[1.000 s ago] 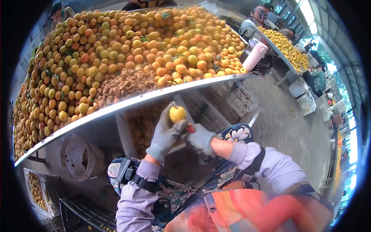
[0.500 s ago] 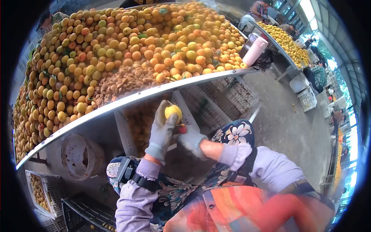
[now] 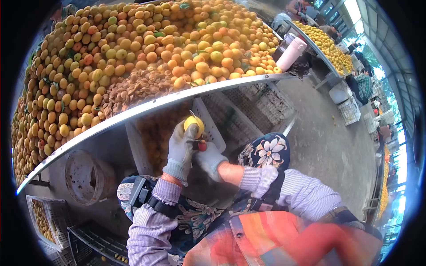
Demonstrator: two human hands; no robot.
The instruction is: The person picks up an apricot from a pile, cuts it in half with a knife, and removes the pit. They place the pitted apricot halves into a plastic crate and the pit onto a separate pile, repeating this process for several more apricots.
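Note:
Gloved, my left hand [image 3: 181,153] is closed around a yellow apricot [image 3: 194,127], held up just below the table's metal edge. My right hand [image 3: 209,160], also gloved, grips a small red-handled knife [image 3: 202,145] close against the fruit's lower right side. A thin pale curved strip, perhaps the blade tip, shows over the top of the fruit; most of the blade is hidden by the fruit and fingers. Behind the hands, a heap of apricots [image 3: 111,53] covers the table, with a mound of brown pits [image 3: 137,91] near its front edge.
Below the table stand a white crate [image 3: 207,126] and orange fruit. A dirty white bucket [image 3: 86,177] is at left, above a crate of small pieces [image 3: 42,221] and a black crate [image 3: 95,241]. A pink flask [image 3: 291,54] stands at the table's right end. Other people work farther right.
The view has shifted slightly, and both hands appear a little lower and left. The left hand has turned the apricot somewhat; the knife stays close against it.

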